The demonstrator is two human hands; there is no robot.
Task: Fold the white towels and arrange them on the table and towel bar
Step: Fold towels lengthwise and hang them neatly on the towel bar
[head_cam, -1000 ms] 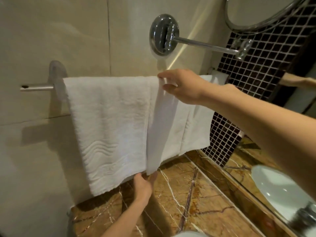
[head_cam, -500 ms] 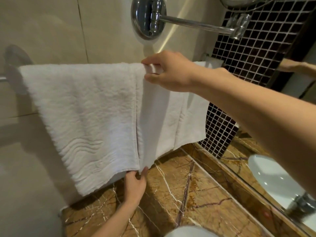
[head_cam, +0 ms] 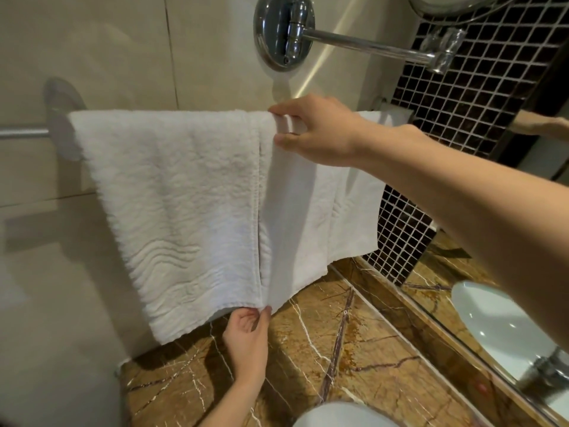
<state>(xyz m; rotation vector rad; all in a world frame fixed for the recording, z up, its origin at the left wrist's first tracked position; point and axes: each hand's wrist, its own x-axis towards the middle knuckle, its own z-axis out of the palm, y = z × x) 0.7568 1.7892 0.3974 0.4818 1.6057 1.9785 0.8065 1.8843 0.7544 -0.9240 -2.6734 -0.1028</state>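
Nearest the camera, over the brown veined marble counter (head_cam: 354,349), left hand (head_cam: 248,340) pinches the bottom corner of the white terry towel (head_cam: 172,192) between thumb and fingers. Farther up, right hand (head_cam: 314,131) is closed on the same fold's top edge at the chrome towel bar (head_cam: 23,132), where the towel hangs draped against the beige wall. Step judged: arranging on the bar, squaring the hanging fold. Next move likely needs both grips drawing the edge straight and flush, without dragging cloth off the bar.
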